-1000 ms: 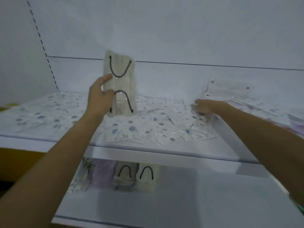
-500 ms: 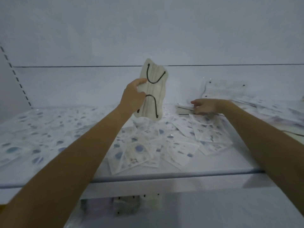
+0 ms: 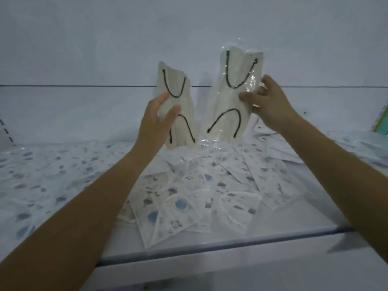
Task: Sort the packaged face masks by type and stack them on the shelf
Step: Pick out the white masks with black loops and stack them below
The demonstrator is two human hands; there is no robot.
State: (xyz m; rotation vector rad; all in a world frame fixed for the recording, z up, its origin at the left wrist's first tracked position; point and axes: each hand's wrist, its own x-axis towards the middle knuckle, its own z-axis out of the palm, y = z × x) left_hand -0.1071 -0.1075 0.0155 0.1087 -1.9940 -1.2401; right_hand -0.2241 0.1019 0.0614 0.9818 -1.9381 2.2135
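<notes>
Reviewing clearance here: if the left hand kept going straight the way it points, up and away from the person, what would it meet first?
Probably the white back wall of the shelf; nothing else shows beyond the left hand and its cream mask pack, though depth is unclear.

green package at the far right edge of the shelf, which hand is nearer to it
Right. The right hand holds up a cream mask pack nearer the green package; the left hand is farther away, across the middle.

The two raised mask packs [image 3: 178,106] [image 3: 235,95] are showing cream-white with black ear loops under glossy clear wrap. The packs scattered on the shelf [image 3: 189,202] are showing white with blue blotches. The shelf [image 3: 231,246] is looking pale grey-white.
</notes>
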